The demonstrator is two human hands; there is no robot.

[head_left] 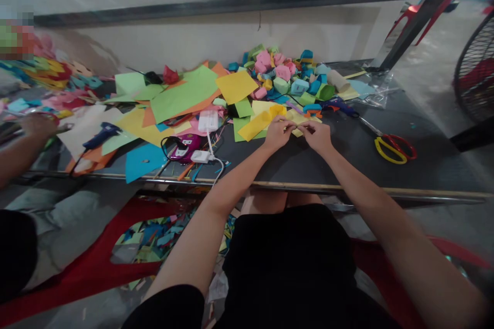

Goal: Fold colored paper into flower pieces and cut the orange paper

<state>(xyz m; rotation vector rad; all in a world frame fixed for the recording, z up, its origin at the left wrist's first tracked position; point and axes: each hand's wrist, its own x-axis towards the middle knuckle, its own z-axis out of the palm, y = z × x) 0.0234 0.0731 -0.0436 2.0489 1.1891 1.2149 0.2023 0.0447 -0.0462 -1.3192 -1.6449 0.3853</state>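
My left hand and my right hand meet above the front of the dark table. Thumbs and fingers of both are pinched together, almost touching at the tips. Whatever sits between them is too small and covered to make out. Just behind and left of my left hand lies a folded yellow strip, apparently foam or paper, over a pale yellow sheet. Beyond my right hand rests a blue glue gun. Scissors with red and yellow handles lie farther right.
Small coloured folded pieces are heaped at the back. Coloured sheets spread leftward, near a purple power strip with white plugs and cables. A second glue gun lies near a co-worker's hand. A fan stands right.
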